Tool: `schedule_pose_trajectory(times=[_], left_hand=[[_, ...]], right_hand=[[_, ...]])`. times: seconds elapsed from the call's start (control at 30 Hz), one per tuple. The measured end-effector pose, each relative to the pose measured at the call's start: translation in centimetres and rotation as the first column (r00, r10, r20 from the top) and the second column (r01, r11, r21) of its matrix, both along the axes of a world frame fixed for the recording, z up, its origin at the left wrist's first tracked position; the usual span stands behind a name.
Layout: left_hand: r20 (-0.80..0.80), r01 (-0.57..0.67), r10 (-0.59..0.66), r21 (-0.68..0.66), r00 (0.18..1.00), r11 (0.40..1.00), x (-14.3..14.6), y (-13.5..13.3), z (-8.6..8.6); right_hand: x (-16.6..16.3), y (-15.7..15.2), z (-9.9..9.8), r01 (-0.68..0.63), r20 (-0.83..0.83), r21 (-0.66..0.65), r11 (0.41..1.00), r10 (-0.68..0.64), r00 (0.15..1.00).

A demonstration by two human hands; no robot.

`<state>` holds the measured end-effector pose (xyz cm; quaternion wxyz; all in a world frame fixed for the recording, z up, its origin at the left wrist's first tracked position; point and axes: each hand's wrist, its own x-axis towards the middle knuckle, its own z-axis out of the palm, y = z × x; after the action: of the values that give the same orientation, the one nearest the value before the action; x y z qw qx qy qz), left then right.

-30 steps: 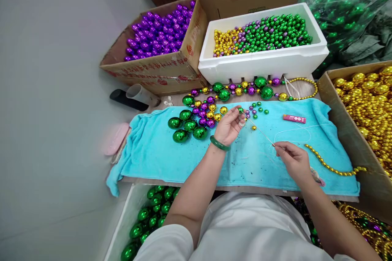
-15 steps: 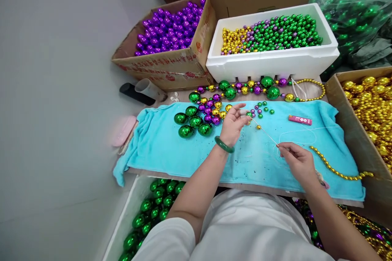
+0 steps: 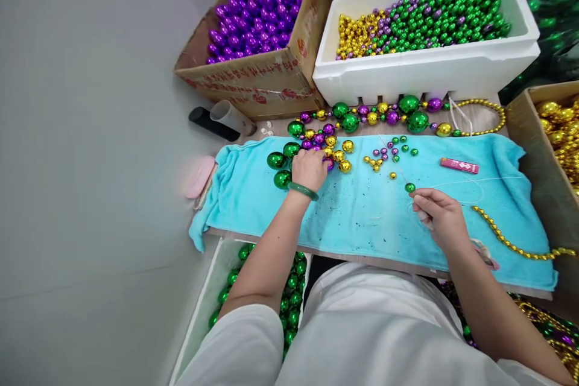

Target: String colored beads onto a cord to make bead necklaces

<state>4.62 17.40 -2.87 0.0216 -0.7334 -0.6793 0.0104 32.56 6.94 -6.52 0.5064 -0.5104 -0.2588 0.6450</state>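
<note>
In my right hand [image 3: 436, 214] a long thin needle [image 3: 400, 170] is pinched between thumb and fingers, pointing up and left. A green bead [image 3: 410, 187] is on it, right at the fingertips. My left hand [image 3: 310, 170], with a green bangle [image 3: 304, 191] at the wrist, reaches down into a pile of large beads. Its fingers bend over the pile and their tips are hidden. Around it lie large green beads [image 3: 277, 160], gold beads [image 3: 345, 166] and purple ones. Small beads [image 3: 384, 151] in gold, purple and green lie scattered between the hands.
Everything lies on a blue towel [image 3: 353, 226]. A strung garland [image 3: 350, 123] stretches behind it, before a white foam box [image 3: 425, 72] of small beads and a carton [image 3: 244, 75] of purple beads. A pink packet [image 3: 459, 166] and a gold bead strand [image 3: 502, 238] lie rightward.
My left hand has left the needle and moved left to the large beads. A green bead now sits by my right fingertips, and the needle points more steeply upward. The view has shifted.
</note>
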Motion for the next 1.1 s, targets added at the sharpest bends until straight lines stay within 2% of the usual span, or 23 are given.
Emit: schedule_pose_trajectory(times=[0.13, 0.23, 0.33, 0.4, 0.43, 0.47, 0.5, 0.53, 0.57, 0.6, 0.63, 0.67, 0.73, 0.8, 0.97, 1.1], left_hand=[[-0.107, 0.036, -0.04, -0.036, 0.993, 0.999, 1.1, -0.6, -0.9], [-0.098, 0.024, -0.027, -0.025, 0.995, 0.999, 1.2, -0.5, -1.6], [0.036, -0.023, 0.023, 0.001, 0.999, 1.0, 1.0, -0.3, -1.8], [0.279, -0.071, 0.05, 0.066, 0.959, 0.995, 1.1, -0.3, -1.5], [0.464, -0.118, 0.061, 0.094, 0.884, 0.988, 1.2, -0.4, -1.1], [0.669, -0.177, 0.069, 0.095, 0.74, 0.98, 1.5, -0.5, -0.7], [0.849, -0.229, 0.08, 0.049, 0.522, 0.972, 1.8, -0.7, -0.2], [0.962, -0.247, 0.106, -0.042, 0.25, 0.968, 2.2, -0.9, 0.4], [0.988, -0.221, 0.151, -0.153, -0.028, 0.963, 2.6, -1.0, 0.9], [0.941, -0.157, 0.209, -0.256, -0.265, 0.954, 3.0, -1.2, 1.4], [0.856, -0.08, 0.271, -0.338, -0.44, 0.938, 3.4, -1.4, 1.8], [0.765, -0.015, 0.324, -0.399, -0.557, 0.917, 3.7, -1.5, 2.2], [0.625, 0.052, 0.377, -0.473, -0.683, 0.879, 4.2, -1.7, 2.7], [0.552, 0.078, 0.394, -0.508, -0.735, 0.858, 4.4, -1.9, 3.0], [0.514, 0.1, 0.401, -0.517, -0.758, 0.85, 4.5, -2.3, 3.0], [0.544, 0.098, 0.403, -0.504, -0.736, 0.858, 4.6, -2.4, 2.8]], right_hand=[[-0.5, 0.0, 0.0, -0.015, 0.03, 0.018, 1.0, 0.014, 0.999], [-0.7, -0.1, 0.0, -0.03, 0.04, 0.001, 1.0, 0.03, 0.999], [-0.7, -0.1, 0.2, -0.021, 0.075, 0.009, 1.0, 0.021, 0.997], [-0.7, -0.2, 0.2, -0.015, 0.116, 0.028, 0.999, 0.012, 0.993], [-0.7, -0.2, 0.3, -0.017, 0.139, 0.041, 0.999, 0.011, 0.99], [-0.7, -0.3, 0.3, -0.023, 0.161, 0.055, 0.998, 0.014, 0.987], [-0.8, -0.5, 0.4, -0.035, 0.183, 0.07, 0.997, 0.022, 0.983], [-0.9, -0.6, 0.4, -0.047, 0.206, 0.085, 0.995, 0.029, 0.978], [-1.1, -0.8, 0.5, -0.06, 0.232, 0.1, 0.993, 0.036, 0.972], [-1.3, -0.9, 0.6, -0.073, 0.26, 0.113, 0.991, 0.041, 0.965], [-1.6, -1.0, 0.7, -0.084, 0.29, 0.126, 0.988, 0.045, 0.956], [-1.8, -1.1, 0.8, -0.094, 0.319, 0.138, 0.986, 0.046, 0.947], [-2.2, -1.3, 1.0, -0.113, 0.365, 0.154, 0.982, 0.05, 0.93], [-2.4, -1.4, 1.2, -0.121, 0.39, 0.163, 0.979, 0.049, 0.919], [-2.3, -1.4, 1.1, -0.11, 0.409, 0.154, 0.982, 0.038, 0.912], [-2.3, -1.3, 0.9, -0.121, 0.431, 0.151, 0.981, 0.045, 0.901]])
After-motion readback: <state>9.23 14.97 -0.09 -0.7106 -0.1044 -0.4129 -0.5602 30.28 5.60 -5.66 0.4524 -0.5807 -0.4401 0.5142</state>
